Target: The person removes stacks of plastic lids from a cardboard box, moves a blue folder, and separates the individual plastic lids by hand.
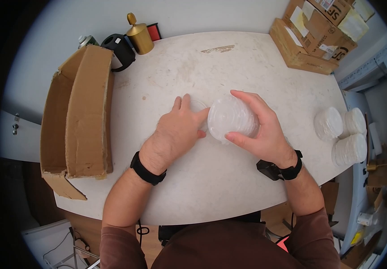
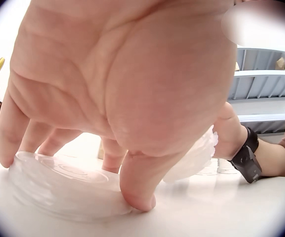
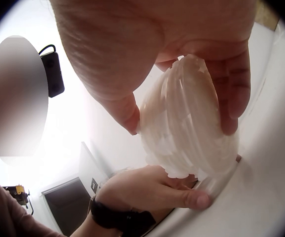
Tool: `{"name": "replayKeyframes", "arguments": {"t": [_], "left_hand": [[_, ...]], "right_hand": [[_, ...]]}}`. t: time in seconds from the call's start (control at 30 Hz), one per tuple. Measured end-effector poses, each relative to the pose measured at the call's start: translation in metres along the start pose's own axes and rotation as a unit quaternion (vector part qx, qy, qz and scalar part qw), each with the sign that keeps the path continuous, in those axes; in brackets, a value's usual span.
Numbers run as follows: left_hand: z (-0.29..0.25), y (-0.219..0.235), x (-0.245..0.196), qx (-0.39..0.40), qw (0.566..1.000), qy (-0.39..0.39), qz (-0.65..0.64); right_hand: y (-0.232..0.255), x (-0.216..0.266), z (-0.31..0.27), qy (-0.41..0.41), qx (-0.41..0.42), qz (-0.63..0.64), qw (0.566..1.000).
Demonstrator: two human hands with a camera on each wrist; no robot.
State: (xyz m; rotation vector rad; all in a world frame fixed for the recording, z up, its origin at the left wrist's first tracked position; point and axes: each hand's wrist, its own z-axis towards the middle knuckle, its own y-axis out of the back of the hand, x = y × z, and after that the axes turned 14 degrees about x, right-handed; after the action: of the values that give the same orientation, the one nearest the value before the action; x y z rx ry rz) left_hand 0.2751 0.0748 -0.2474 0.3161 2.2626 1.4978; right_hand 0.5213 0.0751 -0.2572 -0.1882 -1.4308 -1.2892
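My left hand (image 1: 174, 127) reaches down over a few round clear plastic lids (image 2: 65, 185) lying flat on the white table. In the left wrist view its thumb is at one side of their rim and the fingers are at the other. Most of these lids are hidden under the palm in the head view. My right hand (image 1: 267, 130) grips a thicker stack of round clear plastic lids (image 1: 230, 117), thumb on the near side and fingers on the far side. That stack is tilted on edge, its round face toward the left hand.
Three more wrapped stacks of lids (image 1: 328, 123) stand at the table's right edge. An open cardboard box (image 1: 88, 116) is at the left, with a black kettle (image 1: 119, 51) and a gold canister (image 1: 140, 39) behind it. Cardboard parcels (image 1: 310, 42) are piled at the back right.
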Motion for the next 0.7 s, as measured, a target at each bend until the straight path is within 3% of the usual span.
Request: {"name": "replayKeyframes", "arguments": {"t": [0.17,0.27,0.47,0.53,0.57,0.63,0.7], "left_hand": [[0.003,-0.01,0.005,-0.018,1.0,-0.008,0.022],[0.003,-0.009,0.008,0.016,1.0,-0.015,0.016],[-0.017,0.023,-0.006,-0.002,1.0,0.004,-0.026],[-0.019,0.029,-0.006,-0.079,0.992,-0.096,-0.037],[-0.017,0.028,-0.006,-0.078,0.992,-0.097,-0.037],[-0.009,0.024,-0.007,-0.053,0.946,-0.24,-0.212],[-0.006,0.02,-0.014,-0.059,0.945,-0.236,-0.218]], "right_hand": [[0.0,-0.001,0.0,0.006,-0.001,0.002,1.0],[-0.001,-0.001,0.0,0.002,-0.003,0.001,1.0],[0.001,0.0,-0.001,0.007,-0.008,0.002,1.0],[0.001,0.002,-0.001,0.005,-0.004,0.003,1.0],[0.001,0.001,-0.001,0.005,-0.005,0.003,1.0],[-0.001,-0.002,0.0,0.026,-0.012,0.01,1.0],[-0.001,-0.003,-0.001,0.022,-0.008,0.006,1.0]]}}
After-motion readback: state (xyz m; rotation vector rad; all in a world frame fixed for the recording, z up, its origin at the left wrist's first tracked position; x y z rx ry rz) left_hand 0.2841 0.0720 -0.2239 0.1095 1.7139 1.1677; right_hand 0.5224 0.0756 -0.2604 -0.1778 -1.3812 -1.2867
